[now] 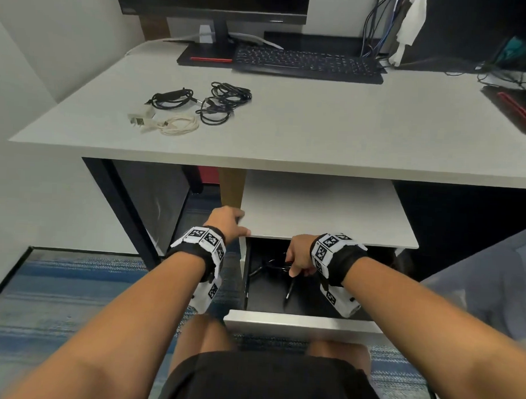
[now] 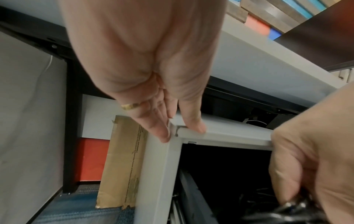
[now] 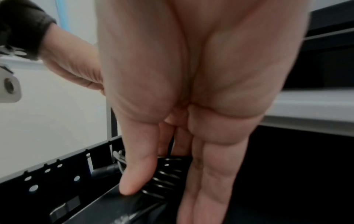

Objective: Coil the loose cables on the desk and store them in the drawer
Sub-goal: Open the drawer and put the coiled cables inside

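An open drawer [image 1: 300,321] with a black inside stands pulled out under the desk [image 1: 317,135]. My right hand [image 1: 298,260] is inside it and pinches a coiled black cable [image 3: 167,176] between thumb and fingers, low over the drawer floor. My left hand [image 1: 228,222] rests on the front left corner of the white cabinet top [image 1: 324,210], its fingers [image 2: 161,130] straight down the side and the thumb on top. On the desk lie two black cable bundles [image 1: 171,99] [image 1: 226,104] and a white coiled cable [image 1: 179,125] with a white adapter [image 1: 141,116].
A keyboard [image 1: 308,63] and monitor stand [image 1: 213,52] sit at the back of the desk, with tangled wires [image 1: 378,27] at back right. A cardboard piece [image 2: 122,163] leans on the cabinet's left side. My knees [image 1: 209,334] are just below the drawer front.
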`<state>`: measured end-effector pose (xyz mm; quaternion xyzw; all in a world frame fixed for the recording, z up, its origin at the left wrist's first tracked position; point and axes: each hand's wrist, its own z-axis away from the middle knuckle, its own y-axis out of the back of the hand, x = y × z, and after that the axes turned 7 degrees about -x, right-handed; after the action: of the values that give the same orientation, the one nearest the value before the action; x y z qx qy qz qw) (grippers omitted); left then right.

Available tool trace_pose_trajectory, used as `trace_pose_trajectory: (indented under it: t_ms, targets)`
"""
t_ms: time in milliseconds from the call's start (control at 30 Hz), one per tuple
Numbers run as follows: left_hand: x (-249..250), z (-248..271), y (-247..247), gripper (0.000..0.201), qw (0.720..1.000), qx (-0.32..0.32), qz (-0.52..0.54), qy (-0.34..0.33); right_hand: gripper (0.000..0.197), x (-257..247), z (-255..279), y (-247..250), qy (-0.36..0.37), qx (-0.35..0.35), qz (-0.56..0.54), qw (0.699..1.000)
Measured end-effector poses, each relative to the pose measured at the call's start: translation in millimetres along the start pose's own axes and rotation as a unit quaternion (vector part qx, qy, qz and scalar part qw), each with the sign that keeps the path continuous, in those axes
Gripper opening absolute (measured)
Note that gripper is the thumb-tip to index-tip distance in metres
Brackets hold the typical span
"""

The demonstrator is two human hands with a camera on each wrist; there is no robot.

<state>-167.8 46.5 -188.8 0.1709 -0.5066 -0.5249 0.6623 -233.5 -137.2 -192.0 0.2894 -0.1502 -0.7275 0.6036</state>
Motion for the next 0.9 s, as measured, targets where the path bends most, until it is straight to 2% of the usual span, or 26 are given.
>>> trace_pose_trajectory:
  t_ms: [100, 167, 200, 267, 300, 367, 400, 467, 533, 600, 733, 900]
  targets:
    - [-5.8, -8.8, 3.2, 0.074, 1.000, 0.002, 0.008, 0.000, 0.034, -3.9, -2.1, -0.2, 0.013, -0.002, 0.089, 0.996]
    - [-6.1, -11.3, 5.3, 0.074, 1.000, -0.009, 0.006, 0.002, 0.032, -5.4, -4.6, -2.4, 0.012, -0.014, 0.112, 0.994]
    - [-5.5, -12.5, 6.0, 0.067, 1.000, -0.012, 0.005, 0.001, 0.032, -6.4, -5.8, -3.5, 0.009, -0.019, 0.130, 0.991]
    - [-6.7, -15.1, 5.7, 0.031, 1.000, -0.015, 0.000, 0.002, 0.033, -6.3, -9.9, -6.6, 0.001, -0.021, 0.159, 0.987]
    - [-8.4, -16.5, 4.3, 0.034, 1.000, -0.013, -0.002, 0.000, 0.034, -5.6, -11.1, -7.8, 0.001, -0.021, 0.167, 0.986]
    - [-7.5, -14.2, 4.0, 0.053, 1.000, -0.013, -0.002, -0.003, 0.036, -4.4, -9.7, -7.2, 0.003, -0.022, 0.171, 0.985]
    - [-6.2, -11.5, 3.8, 0.055, 1.000, -0.011, -0.001, -0.007, 0.038, -4.0, -7.6, -5.3, 0.005, -0.020, 0.168, 0.986]
    - [-4.7, -9.3, 2.3, 0.046, 1.000, -0.012, -0.012, -0.005, 0.041, -3.4, -2.9, -0.5, 0.009, -0.007, 0.146, 0.989]
    - [-3.0, -5.0, 3.7, 0.023, 0.999, -0.021, -0.034, -0.007, 0.043, -5.1, 3.0, 4.2, 0.011, 0.010, 0.126, 0.992]
    - [-2.3, -2.1, 4.9, 0.039, 0.998, -0.025, -0.050, -0.009, 0.043, -8.2, 8.1, 9.2, 0.012, 0.020, 0.115, 0.993]
    - [-3.7, 11.4, 17.3, 0.054, 0.999, 0.000, -0.045, -0.019, 0.038, -22.0, 26.9, 23.4, 0.023, 0.066, 0.097, 0.993]
    - [-7.0, 35.3, 52.1, 0.043, 0.994, 0.087, -0.042, -0.044, 0.031, -46.7, 50.2, 52.7, 0.051, 0.154, 0.093, 0.982]
